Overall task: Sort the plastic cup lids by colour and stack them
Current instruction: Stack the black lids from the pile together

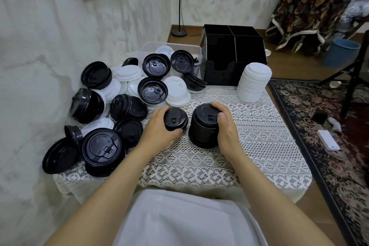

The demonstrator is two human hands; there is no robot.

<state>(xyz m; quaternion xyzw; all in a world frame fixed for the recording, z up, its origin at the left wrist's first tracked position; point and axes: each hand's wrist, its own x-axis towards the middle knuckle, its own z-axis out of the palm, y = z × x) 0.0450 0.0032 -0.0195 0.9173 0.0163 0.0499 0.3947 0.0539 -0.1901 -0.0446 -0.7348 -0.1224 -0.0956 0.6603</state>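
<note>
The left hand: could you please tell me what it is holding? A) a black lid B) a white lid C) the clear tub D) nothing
A: the left hand curls round a black lid, beside the black stack that the right hand grips.

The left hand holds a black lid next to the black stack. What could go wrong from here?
1. If the left hand sets the black lid off-centre, the black stack, steadied only by the right hand, may tilt or topple.
2. The white stack stands near the right edge of the table; a bump from the arm could knock it off.
3. Black lids in the mixed pile lean at the table's near-left corner and may slide off.
</note>
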